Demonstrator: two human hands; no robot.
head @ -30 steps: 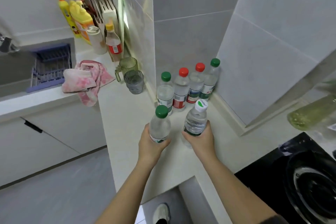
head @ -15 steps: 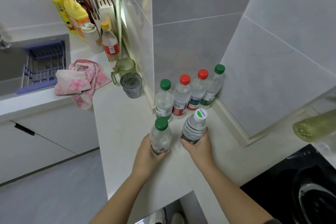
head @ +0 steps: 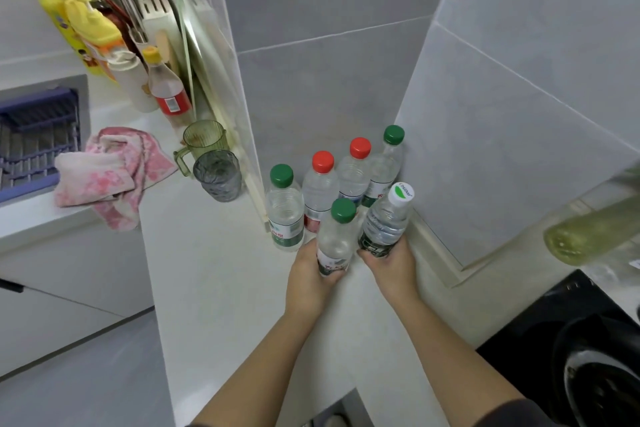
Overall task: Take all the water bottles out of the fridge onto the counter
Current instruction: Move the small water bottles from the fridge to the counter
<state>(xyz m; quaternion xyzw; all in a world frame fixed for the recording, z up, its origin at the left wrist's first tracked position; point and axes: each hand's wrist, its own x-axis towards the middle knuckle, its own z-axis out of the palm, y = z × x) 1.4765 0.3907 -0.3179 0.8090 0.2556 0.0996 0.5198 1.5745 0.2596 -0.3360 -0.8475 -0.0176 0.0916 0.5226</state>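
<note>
My left hand (head: 306,279) grips a clear water bottle with a green cap (head: 335,236) near its base. My right hand (head: 393,265) grips a ribbed bottle with a white cap (head: 385,220), tilted slightly right. Both are held just in front of a row of several water bottles standing in the tiled corner of the white counter (head: 214,274): a green-capped one (head: 284,208) at the left, two red-capped ones (head: 320,185) (head: 356,170), and another green-capped one (head: 388,159) at the far right. The fridge is out of view.
Two glass cups (head: 217,175) and a pink cloth (head: 107,170) lie to the left on the counter. Detergent and sauce bottles (head: 90,31) stand behind a sink with a blue rack (head: 31,139). A black stove (head: 581,350) sits at the lower right.
Both hands have carried their bottles forward, closer to the row in the corner; the two held bottles now nearly touch the standing ones.
</note>
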